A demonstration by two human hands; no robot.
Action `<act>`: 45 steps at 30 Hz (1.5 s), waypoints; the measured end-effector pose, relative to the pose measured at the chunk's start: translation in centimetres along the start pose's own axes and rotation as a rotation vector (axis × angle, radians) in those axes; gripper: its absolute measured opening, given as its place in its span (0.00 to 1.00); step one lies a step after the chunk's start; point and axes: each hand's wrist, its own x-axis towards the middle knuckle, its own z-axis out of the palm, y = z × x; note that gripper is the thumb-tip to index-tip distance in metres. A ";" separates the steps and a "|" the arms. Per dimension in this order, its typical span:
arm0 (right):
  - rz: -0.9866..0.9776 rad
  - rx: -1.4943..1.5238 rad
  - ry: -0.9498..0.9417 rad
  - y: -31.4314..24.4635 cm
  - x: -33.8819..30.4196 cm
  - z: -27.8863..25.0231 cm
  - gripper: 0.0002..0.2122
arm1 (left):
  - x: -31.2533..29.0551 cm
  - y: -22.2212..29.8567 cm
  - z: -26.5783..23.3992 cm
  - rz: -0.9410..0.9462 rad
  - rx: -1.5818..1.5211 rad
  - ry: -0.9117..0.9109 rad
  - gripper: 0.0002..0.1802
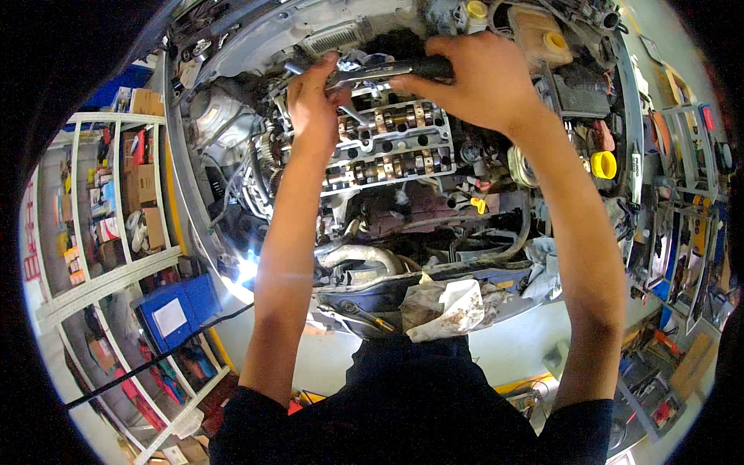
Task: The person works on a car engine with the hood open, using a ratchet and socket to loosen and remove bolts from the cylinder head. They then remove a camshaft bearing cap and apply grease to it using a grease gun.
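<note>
Both my arms reach forward over an open engine bay. My right hand is wrapped around the black grip of a long silver wrench, which lies roughly crosswise. At the wrench's other end, my left hand closes around its head, with the fingers partly hidden. Just below is the bare cylinder head, its two camshafts exposed in rows of lobes and bearing caps. A shiny metal shaft slants down beside my left hand toward the far camshaft row; how it joins the wrench is hidden.
On the near edge of the bay lie a dirty crumpled rag and pliers. A bright lamp shines at the left. Right of the engine are a yellow cap and a reservoir. Stocked shelves stand at the left.
</note>
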 end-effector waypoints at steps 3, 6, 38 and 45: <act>0.089 0.048 -0.014 -1.7 0.3 1.9 0.28 | 0.1 1.2 -0.2 0.141 0.197 0.104 0.16; 0.140 0.081 -0.030 -3.0 0.3 3.5 0.28 | 2.3 -0.1 -2.5 0.138 0.228 0.102 0.19; 0.078 -0.033 -0.017 -3.8 3.6 5.7 0.30 | 4.5 -1.8 -4.9 0.168 0.160 0.134 0.20; 0.136 -0.018 0.037 -4.7 2.5 5.6 0.30 | 3.5 -0.8 -3.8 0.204 0.283 0.178 0.18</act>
